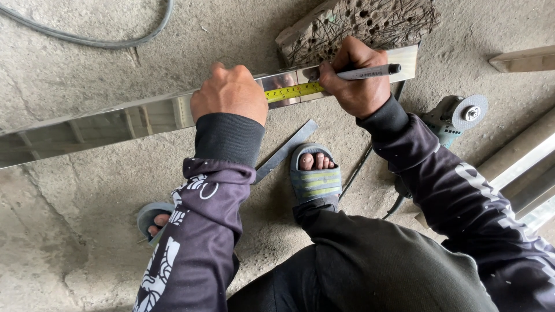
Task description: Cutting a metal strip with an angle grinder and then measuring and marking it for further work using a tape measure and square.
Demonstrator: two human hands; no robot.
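A shiny steel bar [133, 118] runs across the concrete floor [69, 231] from the left edge up toward the top right, its far end resting on a scarred, hole-pocked wood block [358, 23]. The left hand [230, 92] presses down on the bar near its middle, fingers curled over the far edge, and pins a yellow tape [293, 91] flat against the polished face. The tape lies along the bar just to the right of that hand and ends under the right hand [357, 78]. The right hand is closed around a grey marker [370, 71], which lies nearly level with its capped end pointing right; the tip is hidden behind the fingers, at the bar's face just beside the end of the tape. Both hands touch the bar, with the exposed strip of tape between them.

Below the bar, a flat metal strip [289, 149] lies slanted on the floor, just beside a foot in a grey sandal [315, 179]. The other sandal [151, 218] peeks out beside the left sleeve. An angle grinder [457, 118] with its disc facing up lies to the right of the right forearm. More steel bars [520, 162] lie at the right edge, and a grey cable [98, 40] curves across the top left corner.
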